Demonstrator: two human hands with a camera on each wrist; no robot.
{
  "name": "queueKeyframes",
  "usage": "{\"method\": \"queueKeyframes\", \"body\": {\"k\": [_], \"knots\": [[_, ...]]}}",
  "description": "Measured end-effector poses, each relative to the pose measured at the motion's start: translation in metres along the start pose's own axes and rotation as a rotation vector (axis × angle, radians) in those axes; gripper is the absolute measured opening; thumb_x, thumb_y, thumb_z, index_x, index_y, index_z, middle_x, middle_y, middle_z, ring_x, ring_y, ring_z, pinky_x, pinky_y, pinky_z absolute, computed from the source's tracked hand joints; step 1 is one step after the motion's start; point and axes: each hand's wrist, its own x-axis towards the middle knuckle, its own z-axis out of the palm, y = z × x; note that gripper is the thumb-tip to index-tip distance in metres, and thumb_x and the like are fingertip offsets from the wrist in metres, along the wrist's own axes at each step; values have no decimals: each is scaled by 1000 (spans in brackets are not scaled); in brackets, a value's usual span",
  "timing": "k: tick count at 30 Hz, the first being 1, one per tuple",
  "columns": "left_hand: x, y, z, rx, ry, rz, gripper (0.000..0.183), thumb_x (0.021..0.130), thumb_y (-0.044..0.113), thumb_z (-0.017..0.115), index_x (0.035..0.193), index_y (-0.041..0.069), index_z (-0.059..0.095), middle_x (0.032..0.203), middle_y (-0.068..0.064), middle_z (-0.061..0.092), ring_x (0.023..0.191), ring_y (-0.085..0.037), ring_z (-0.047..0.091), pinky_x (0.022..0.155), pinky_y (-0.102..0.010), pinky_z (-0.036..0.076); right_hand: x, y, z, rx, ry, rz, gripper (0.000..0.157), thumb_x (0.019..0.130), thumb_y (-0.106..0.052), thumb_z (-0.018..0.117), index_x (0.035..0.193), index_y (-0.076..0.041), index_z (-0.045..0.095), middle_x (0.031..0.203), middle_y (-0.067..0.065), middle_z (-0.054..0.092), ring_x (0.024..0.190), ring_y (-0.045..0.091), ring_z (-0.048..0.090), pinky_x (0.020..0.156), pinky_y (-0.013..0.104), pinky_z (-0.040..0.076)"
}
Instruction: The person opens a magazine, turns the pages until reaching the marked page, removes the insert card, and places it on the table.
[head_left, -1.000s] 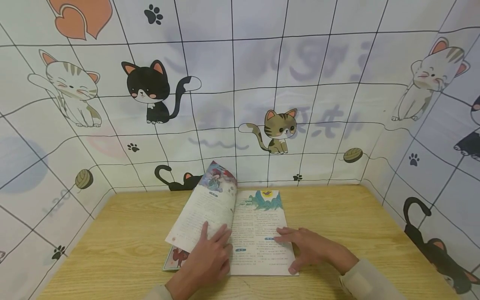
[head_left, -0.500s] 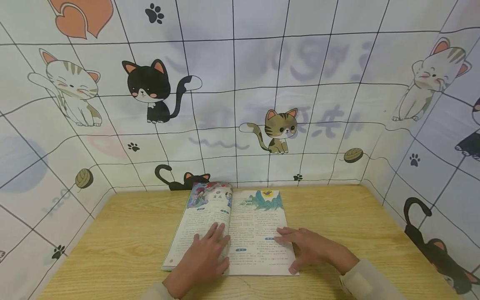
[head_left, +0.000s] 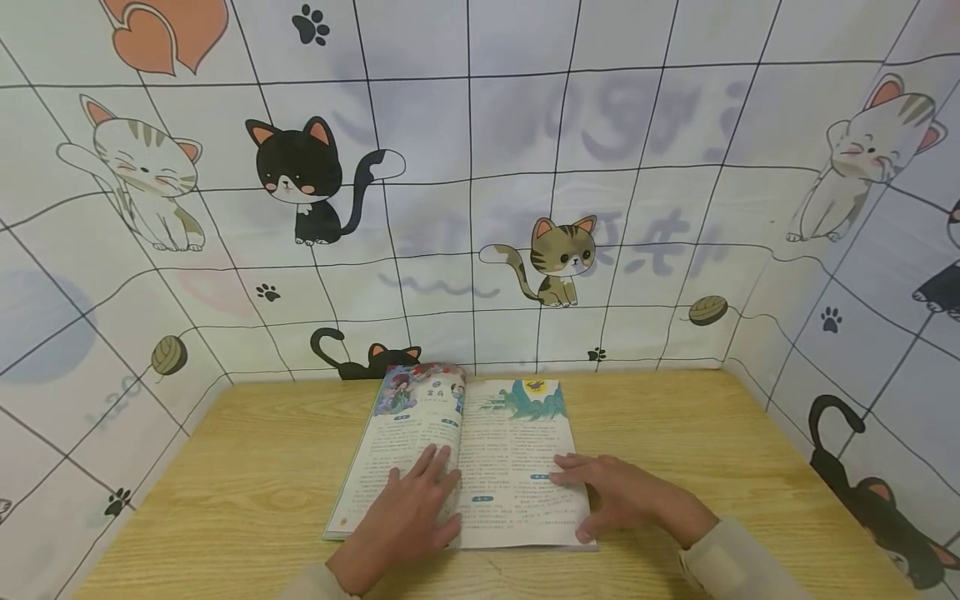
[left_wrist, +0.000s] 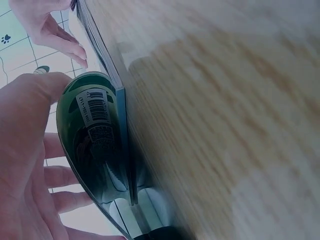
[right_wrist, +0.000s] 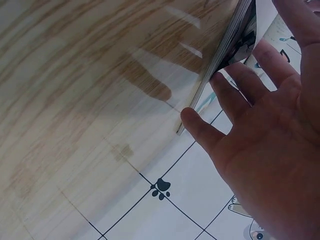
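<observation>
An open magazine (head_left: pixel 517 442) with printed columns and coloured drawings lies on the wooden table. On its left page (head_left: pixel 408 433) my left hand (head_left: pixel 408 512) rests, fingers spread toward the centre fold. My right hand (head_left: pixel 626 496) is at the lower right corner of the right page, index finger over the paper and thumb at the corner. The right wrist view has a white page (right_wrist: pixel 263 20) bowed up from the stack beside my right thumb, the other fingers along the edge. In the left wrist view, a glossy green cover (left_wrist: pixel 75 115) with a barcode curves up beside my left hand.
The wooden table (head_left: pixel 247 467) extends around the magazine on both sides. Behind it and along the sides stands a white gridded backdrop (head_left: pixel 420 125) printed with cats, paw prints and yarn balls. Its back part meets the table just beyond the magazine's top edge.
The left leaf, raised and slanted a second ago, now lies down on the left side under my left hand. The right page's bottom edge has risen slightly at my right thumb.
</observation>
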Motion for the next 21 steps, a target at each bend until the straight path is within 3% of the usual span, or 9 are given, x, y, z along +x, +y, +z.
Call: {"method": "queueKeyframes", "body": {"k": [4,10,21], "knots": [[0,2,0,-8,4,1,71,85,64,63,132,11,63,150,-14,45,138,-36,42,86,-68,48,0,-1,0,-8,10,-1,76,74,-49,82,139,-17,60,153,7,45,141,35,40,107,61,34],[2,5,-1,-27,-41,-14,98,72,84,59,137,11,59,153,-16,41,141,-37,38,88,-69,46,0,-4,0,-40,42,-20,72,76,-51,80,136,-14,63,149,8,49,138,35,44,106,60,36],[2,6,1,9,-34,-5,96,69,79,68,137,12,59,152,-15,43,140,-37,40,86,-66,49,4,-6,0,-16,62,-24,69,81,-58,73,133,-13,65,147,10,52,136,36,45,105,60,38]]}}
